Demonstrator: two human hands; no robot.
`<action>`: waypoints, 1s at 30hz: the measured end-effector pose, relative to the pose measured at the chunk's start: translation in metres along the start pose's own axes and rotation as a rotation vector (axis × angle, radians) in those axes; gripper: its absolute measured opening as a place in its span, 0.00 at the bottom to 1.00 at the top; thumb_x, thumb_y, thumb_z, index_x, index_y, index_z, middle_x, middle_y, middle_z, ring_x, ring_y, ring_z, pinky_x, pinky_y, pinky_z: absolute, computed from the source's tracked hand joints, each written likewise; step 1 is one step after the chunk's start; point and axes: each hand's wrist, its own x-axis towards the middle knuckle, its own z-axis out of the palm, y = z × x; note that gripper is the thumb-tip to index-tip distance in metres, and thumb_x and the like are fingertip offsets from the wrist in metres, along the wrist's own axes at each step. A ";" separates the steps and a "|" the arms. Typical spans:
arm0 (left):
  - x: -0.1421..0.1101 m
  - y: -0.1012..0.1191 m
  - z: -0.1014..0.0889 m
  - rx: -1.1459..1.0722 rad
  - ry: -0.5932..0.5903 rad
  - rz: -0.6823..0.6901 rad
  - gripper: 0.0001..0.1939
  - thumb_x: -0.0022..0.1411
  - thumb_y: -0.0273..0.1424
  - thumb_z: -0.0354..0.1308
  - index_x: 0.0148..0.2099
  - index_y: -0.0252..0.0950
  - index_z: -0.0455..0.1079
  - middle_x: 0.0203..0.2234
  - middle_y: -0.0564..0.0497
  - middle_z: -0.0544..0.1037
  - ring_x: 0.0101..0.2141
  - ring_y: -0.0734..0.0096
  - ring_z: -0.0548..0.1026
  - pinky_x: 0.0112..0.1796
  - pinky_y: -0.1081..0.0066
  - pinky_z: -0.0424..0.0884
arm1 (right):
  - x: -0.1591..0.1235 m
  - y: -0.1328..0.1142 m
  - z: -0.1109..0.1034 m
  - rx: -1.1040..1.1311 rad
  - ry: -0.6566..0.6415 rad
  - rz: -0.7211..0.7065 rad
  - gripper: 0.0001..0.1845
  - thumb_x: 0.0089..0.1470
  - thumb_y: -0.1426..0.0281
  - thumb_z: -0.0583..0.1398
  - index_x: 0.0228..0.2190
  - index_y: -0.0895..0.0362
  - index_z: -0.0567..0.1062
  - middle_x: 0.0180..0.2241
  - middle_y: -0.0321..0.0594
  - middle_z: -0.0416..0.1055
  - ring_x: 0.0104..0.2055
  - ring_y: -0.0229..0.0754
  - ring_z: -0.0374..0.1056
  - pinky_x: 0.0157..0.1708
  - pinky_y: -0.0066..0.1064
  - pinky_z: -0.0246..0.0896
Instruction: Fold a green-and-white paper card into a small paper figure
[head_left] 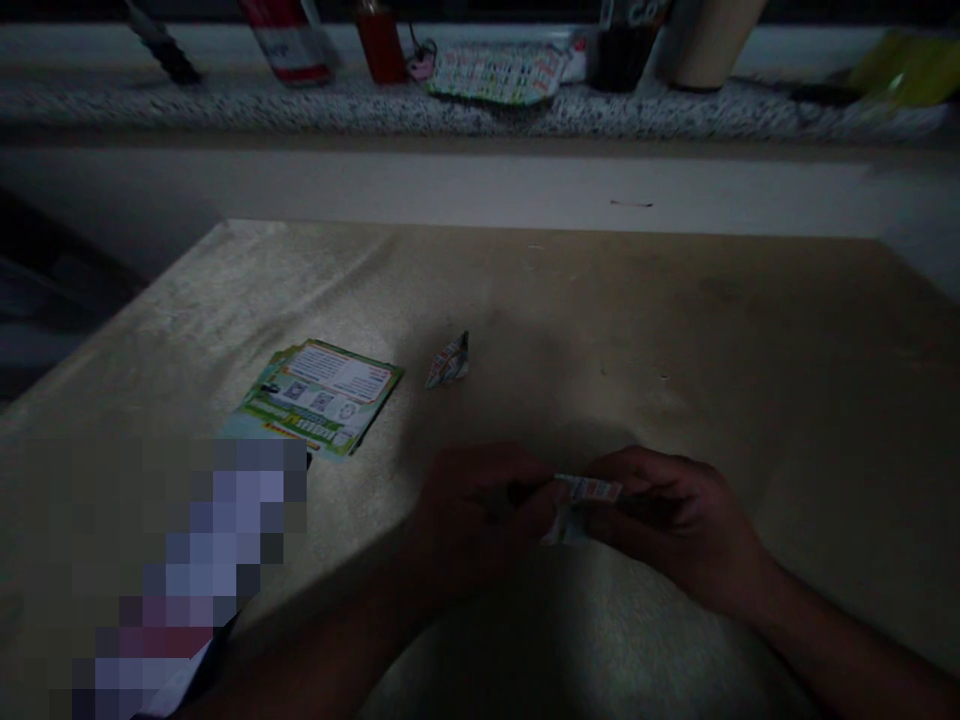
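Note:
Between my two hands, low over the near middle of the table, is a small piece of folded printed paper (589, 488). My left hand (487, 510) pinches its left side, and my right hand (675, 520) grips the right side with thumb and fingers. Dim light hides some of the fingertips. Beyond my left hand a small folded paper piece (450, 362) stands on the table. To its left lies a stack of green and white printed leaflets (330, 385), slightly fanned.
A pale cloth covers the table (712, 350). A blurred-out pixelated object (225, 540) lies at the left. Along the speckled sill (375, 112) at the back stand a red and white can (289, 45), an orange-red bottle (381, 45), a patterned packet (499, 75) and a dark bottle (626, 45).

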 end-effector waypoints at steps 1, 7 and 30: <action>-0.001 0.000 0.001 0.008 0.018 0.013 0.10 0.60 0.29 0.63 0.26 0.34 0.76 0.16 0.55 0.73 0.18 0.79 0.68 0.21 0.79 0.61 | 0.000 0.001 0.000 0.021 -0.004 0.016 0.04 0.54 0.71 0.69 0.32 0.57 0.80 0.28 0.37 0.80 0.28 0.36 0.75 0.26 0.23 0.70; -0.007 -0.006 0.004 -0.035 -0.130 0.041 0.06 0.61 0.29 0.62 0.31 0.33 0.74 0.20 0.54 0.75 0.21 0.78 0.71 0.24 0.78 0.65 | 0.000 0.002 -0.004 -0.100 -0.064 -0.002 0.07 0.55 0.70 0.69 0.27 0.58 0.80 0.20 0.31 0.73 0.21 0.31 0.65 0.20 0.21 0.58; -0.003 -0.002 -0.010 0.324 -0.464 0.374 0.07 0.69 0.28 0.51 0.36 0.36 0.65 0.25 0.56 0.71 0.25 0.74 0.67 0.29 0.72 0.61 | -0.004 -0.003 -0.010 -0.164 -0.186 -0.135 0.06 0.60 0.75 0.65 0.35 0.58 0.84 0.26 0.38 0.81 0.25 0.35 0.74 0.24 0.24 0.66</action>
